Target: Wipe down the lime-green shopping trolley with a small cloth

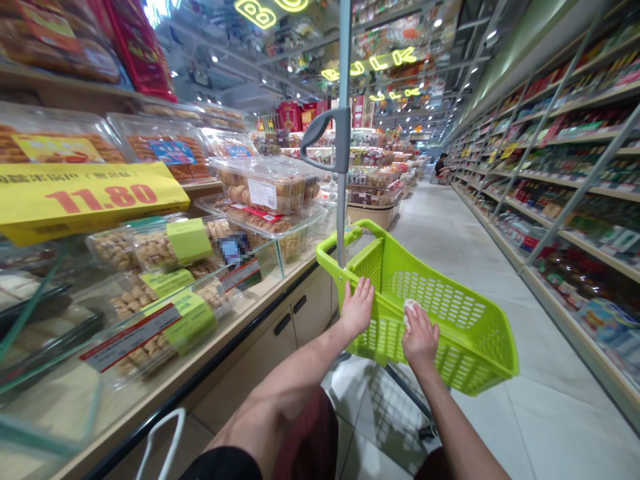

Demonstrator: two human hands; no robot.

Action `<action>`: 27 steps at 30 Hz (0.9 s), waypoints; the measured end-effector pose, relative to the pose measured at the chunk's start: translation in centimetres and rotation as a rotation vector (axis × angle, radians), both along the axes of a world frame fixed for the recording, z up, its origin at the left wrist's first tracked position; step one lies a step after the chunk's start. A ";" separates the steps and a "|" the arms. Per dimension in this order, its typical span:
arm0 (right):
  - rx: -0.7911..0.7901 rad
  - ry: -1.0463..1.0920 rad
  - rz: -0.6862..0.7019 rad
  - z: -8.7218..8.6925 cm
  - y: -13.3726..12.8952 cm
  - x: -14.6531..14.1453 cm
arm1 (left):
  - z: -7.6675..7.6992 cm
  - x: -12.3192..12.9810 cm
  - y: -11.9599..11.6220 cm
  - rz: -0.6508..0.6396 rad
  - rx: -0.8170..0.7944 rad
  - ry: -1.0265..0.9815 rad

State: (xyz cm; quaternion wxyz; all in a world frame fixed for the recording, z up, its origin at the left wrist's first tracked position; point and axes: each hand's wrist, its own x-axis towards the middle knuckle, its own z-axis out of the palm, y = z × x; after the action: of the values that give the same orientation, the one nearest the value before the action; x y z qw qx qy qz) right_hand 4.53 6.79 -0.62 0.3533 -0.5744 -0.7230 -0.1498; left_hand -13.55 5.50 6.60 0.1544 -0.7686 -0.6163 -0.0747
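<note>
A lime green shopping cart basket [480, 373] with perforated sides stands in front of me on a wheeled metal frame. My left hand [357, 308] rests against the basket's near side by the handle end, its fingers stretched out flat and nothing seen in them. Farther along that same rim is my right hand [421, 337], with its fingers closed over a white crumpled cloth [411, 308]. The cloth touches the rim; whether it is paper or fabric I cannot tell.
On the left runs a display counter [260, 333] with packaged snacks and a yellow price sign [95, 197]. A grey pole with a grip [341, 140] rises beside the cart. Stocked shelves [565, 153] line the right side. A person [441, 167] is far down the aisle.
</note>
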 end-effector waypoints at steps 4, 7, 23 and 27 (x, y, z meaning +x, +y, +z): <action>-0.003 0.005 0.003 -0.2 0.2 0.0 | 0.0 0.0 0.0 -0.002 -0.002 -0.003; -0.003 0.009 0.005 -0.3 0.2 0.0 | 0.0 0.0 -0.1 0.001 -0.002 0.000; 0.000 0.010 0.027 -0.3 0.0 0.1 | 0.2 0.2 -0.3 0.007 -0.017 -0.012; -0.005 -0.003 0.023 -0.3 -0.1 0.1 | 0.2 0.2 -0.4 0.009 -0.020 -0.012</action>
State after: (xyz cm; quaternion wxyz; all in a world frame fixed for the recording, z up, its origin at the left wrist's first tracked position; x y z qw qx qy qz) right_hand 4.68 6.72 -0.90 0.3527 -0.5669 -0.7303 -0.1449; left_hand -13.32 5.11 6.80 0.1433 -0.7668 -0.6215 -0.0724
